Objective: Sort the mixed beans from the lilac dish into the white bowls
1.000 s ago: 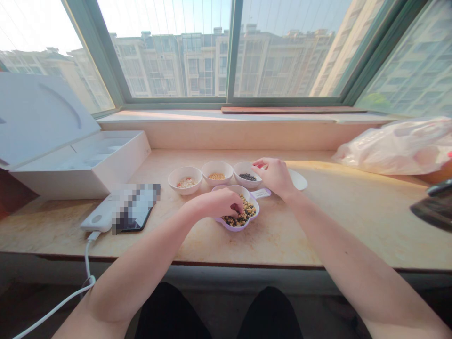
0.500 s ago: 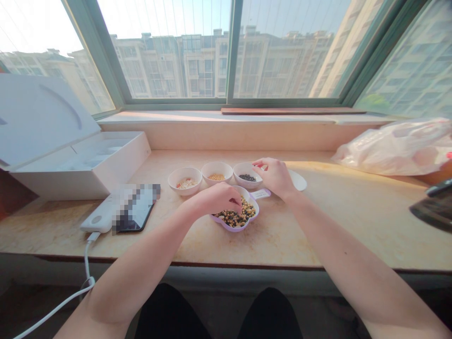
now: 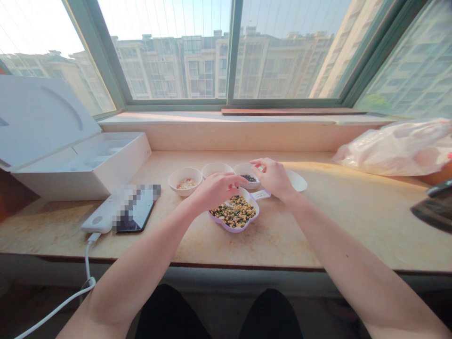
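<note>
A purple-rimmed scoop-like bowl (image 3: 234, 214) holds mixed black and yellow beans. Over its far edge hovers my left hand (image 3: 221, 188), fingers pointing right and a small dark bean seemingly pinched at the tips. Behind it, a white bowl (image 3: 243, 184) has black beans (image 3: 248, 178) inside. At that bowl's right side is my right hand (image 3: 273, 176), thumb and forefinger slightly apart above the rim. A second white bowl (image 3: 216, 165) is partly covered by my left hand. Pale flakes with reddish bits lie in the leftmost white bowl (image 3: 183, 192).
A white dish (image 3: 299, 181) sits right of my right hand. To the left are an open white box (image 3: 116, 160), a phone (image 3: 136, 219) and a white power bank (image 3: 97, 223) with a cable (image 3: 87, 263). A plastic bag (image 3: 391, 150) lies at the far right.
My left hand has lifted from the beans in the purple bowl and moved away from me towards the black-bean bowl. My right hand stays by that bowl, its fingers a little more apart.
</note>
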Tool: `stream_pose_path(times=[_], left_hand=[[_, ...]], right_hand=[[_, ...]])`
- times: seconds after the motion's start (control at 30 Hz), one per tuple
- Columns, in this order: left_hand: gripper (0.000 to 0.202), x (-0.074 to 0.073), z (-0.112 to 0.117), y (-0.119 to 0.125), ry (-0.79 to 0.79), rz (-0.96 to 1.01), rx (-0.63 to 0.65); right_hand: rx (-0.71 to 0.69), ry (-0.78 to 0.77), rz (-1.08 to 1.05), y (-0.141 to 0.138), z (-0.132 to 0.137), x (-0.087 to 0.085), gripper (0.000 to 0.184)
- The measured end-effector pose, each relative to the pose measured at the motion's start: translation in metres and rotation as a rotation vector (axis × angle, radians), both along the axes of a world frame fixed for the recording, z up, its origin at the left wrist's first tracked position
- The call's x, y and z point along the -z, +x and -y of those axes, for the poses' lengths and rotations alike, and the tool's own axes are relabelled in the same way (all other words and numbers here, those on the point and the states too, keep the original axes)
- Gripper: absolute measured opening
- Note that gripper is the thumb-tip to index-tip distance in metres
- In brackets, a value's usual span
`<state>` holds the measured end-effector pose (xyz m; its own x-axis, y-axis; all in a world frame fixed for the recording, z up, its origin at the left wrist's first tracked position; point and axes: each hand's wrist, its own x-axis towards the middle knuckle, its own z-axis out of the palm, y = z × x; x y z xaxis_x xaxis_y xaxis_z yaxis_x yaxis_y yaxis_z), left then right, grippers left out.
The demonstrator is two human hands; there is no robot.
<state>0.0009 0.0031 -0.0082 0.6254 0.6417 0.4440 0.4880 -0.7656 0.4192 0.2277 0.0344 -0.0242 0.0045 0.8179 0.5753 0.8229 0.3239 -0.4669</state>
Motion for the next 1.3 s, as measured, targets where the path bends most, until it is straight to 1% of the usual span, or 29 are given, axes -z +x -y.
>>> stream_pose_path(times=[0.13,0.2,0.27,0.33,0.37,0.43,0.53,0.63,0.73,0.87,0.97,1.03,1.1,1.13,1.2,1.27,1.3], left_hand=[[0.036,0.003,-0.003,-0.001,0.059,0.038,-0.035],[0.040,0.003,-0.004,-0.001,0.077,0.059,-0.063],[0.039,0.003,-0.005,-0.002,0.082,0.070,-0.087],[0.034,0.002,-0.005,-0.002,0.074,0.071,-0.104],[0.032,0.002,-0.005,-0.002,0.064,0.067,-0.109],[0.032,0.001,-0.004,-0.002,0.038,0.047,-0.105],[0.036,0.000,-0.003,-0.001,0.022,-0.016,-0.060],[0.032,0.000,-0.003,-0.001,0.051,-0.044,-0.013],[0.029,-0.001,-0.003,-0.002,0.076,-0.027,-0.014],[0.027,0.000,-0.002,-0.001,0.081,-0.009,-0.039],[0.027,0.001,-0.001,0.000,0.056,0.028,-0.075],[0.029,0.001,-0.001,0.000,0.026,0.046,-0.147],[0.029,-0.001,0.001,-0.003,-0.016,-0.022,-0.194],[0.027,-0.002,0.002,-0.005,-0.044,-0.094,-0.176],[0.021,-0.006,0.004,-0.009,-0.105,-0.260,-0.062],[0.019,-0.010,0.007,-0.014,-0.167,-0.383,0.053],[0.019,-0.013,0.008,-0.016,-0.194,-0.424,0.079]], right_hand=[[-0.042,-0.045,-0.106,-0.006,0.006,-0.006,0.023],[-0.125,-0.127,-0.205,-0.010,0.010,-0.009,0.023],[-0.286,-0.293,-0.292,-0.013,0.016,-0.012,0.029],[-0.463,-0.493,-0.324,-0.015,0.021,-0.013,0.042],[-0.531,-0.577,-0.321,-0.017,0.023,-0.013,0.048],[-0.614,-0.683,-0.304,-0.019,0.027,-0.012,0.052],[-0.649,-0.736,-0.299,-0.023,0.030,-0.010,0.052],[-0.669,-0.729,-0.350,-0.025,0.029,-0.008,0.053],[-0.688,-0.707,-0.410,-0.025,0.028,-0.008,0.054],[-0.668,-0.675,-0.446,-0.027,0.029,-0.010,0.054],[-0.637,-0.627,-0.421,-0.025,0.027,-0.008,0.054],[-0.582,-0.535,-0.383,-0.023,0.025,-0.006,0.051],[-0.480,-0.388,-0.321,-0.019,0.021,-0.004,0.042],[-0.409,-0.312,-0.277,-0.018,0.018,-0.004,0.036],[-0.248,-0.194,-0.174,-0.014,0.013,-0.002,0.027],[-0.107,-0.142,-0.082,-0.010,0.007,-0.001,0.023],[-0.057,-0.131,-0.047,-0.007,0.005,0.000,0.023]])
